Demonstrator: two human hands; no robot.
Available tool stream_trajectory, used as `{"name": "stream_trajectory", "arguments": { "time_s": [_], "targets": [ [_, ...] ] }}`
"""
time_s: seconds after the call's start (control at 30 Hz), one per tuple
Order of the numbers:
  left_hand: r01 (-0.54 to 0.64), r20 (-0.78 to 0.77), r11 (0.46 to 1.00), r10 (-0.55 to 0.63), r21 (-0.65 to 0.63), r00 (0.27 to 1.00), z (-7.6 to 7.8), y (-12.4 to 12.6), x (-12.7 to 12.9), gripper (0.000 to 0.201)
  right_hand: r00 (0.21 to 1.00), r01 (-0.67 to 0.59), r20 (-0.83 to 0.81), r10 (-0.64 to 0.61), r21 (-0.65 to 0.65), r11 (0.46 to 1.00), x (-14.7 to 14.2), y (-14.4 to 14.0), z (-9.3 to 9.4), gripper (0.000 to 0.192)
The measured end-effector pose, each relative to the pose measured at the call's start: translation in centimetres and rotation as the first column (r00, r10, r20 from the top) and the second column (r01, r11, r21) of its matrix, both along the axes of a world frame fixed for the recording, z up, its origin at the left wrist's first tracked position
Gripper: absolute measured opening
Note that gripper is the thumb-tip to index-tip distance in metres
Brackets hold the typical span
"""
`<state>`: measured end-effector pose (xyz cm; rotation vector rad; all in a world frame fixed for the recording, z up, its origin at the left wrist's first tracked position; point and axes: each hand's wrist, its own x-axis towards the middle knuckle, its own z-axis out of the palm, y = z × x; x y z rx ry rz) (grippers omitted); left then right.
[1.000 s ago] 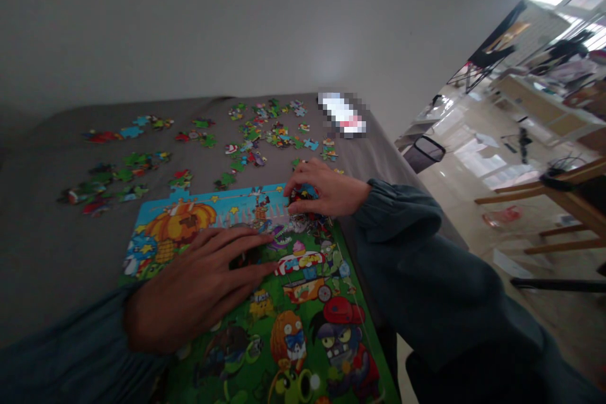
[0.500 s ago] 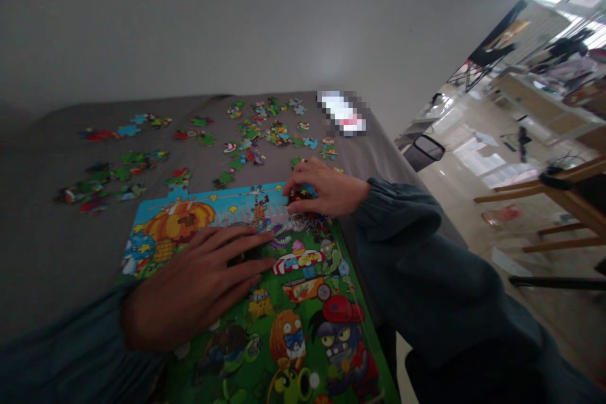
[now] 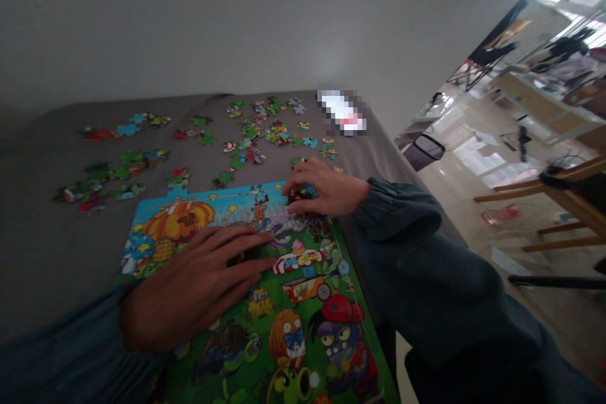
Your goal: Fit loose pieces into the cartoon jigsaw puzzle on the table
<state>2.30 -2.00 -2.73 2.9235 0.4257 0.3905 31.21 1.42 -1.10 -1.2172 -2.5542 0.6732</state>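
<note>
A colourful cartoon jigsaw puzzle [image 3: 303,322], mostly assembled, lies on a grey cloth-covered table [image 3: 42,246]. My left hand [image 3: 199,284] rests flat on the puzzle's middle, fingers spread and pointing right. At the puzzle's upper right corner, my right hand [image 3: 324,189] curls over a puzzle piece [image 3: 299,194], with fingertips pinching it against the board. Both arms wear dark teal sleeves.
Several loose puzzle pieces [image 3: 265,129] lie scattered across the far side of the table, with more at the far left [image 3: 101,180]. A blurred white object [image 3: 341,112] sits at the far right corner. A black bin [image 3: 423,151] and wooden furniture [image 3: 558,202] stand on the floor at right.
Almost nothing has changed. My right hand has shifted slightly on the piece at the puzzle's corner; my left hand stays flat in place.
</note>
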Motion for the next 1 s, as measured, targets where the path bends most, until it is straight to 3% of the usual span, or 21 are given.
{"name": "stream_trajectory", "arguments": {
  "time_s": [0.4, 0.63, 0.8, 0.9, 1.0],
  "targets": [
    [-0.002, 0.023, 1.000, 0.002, 0.009, 1.000, 0.4, 0.2, 0.0, 0.031, 1.000, 0.004, 0.005, -0.004, -0.001, 1.000, 0.0, 0.0, 0.0, 0.031],
    [-0.081, 0.051, 0.997, 0.082, -0.007, 0.995, 0.2, 0.5, -0.3, 0.022, 1.000, 0.001, -0.001, -0.001, 0.017, 1.000, 0.0, 0.0, 0.1, 0.028],
    [-0.087, 0.048, 0.996, 0.088, -0.021, 0.995, 0.0, 0.6, -0.5, 0.020, 0.998, 0.043, -0.057, -0.037, 0.110, 0.993, -0.2, 0.0, 0.1, 0.021],
    [-0.077, 0.058, 0.997, 0.077, -0.007, 0.995, 0.1, 0.7, -0.5, 0.019, 0.960, 0.246, -0.197, -0.198, 0.265, 0.932, 0.9, 0.6, 0.8, 0.017],
    [-0.065, 0.087, 0.998, 0.064, 0.008, 0.994, 0.3, 0.4, -0.4, 0.017, 0.809, 0.569, -0.406, -0.425, 0.358, 0.741, 3.6, 1.7, 1.3, 0.019]
  ]
}}
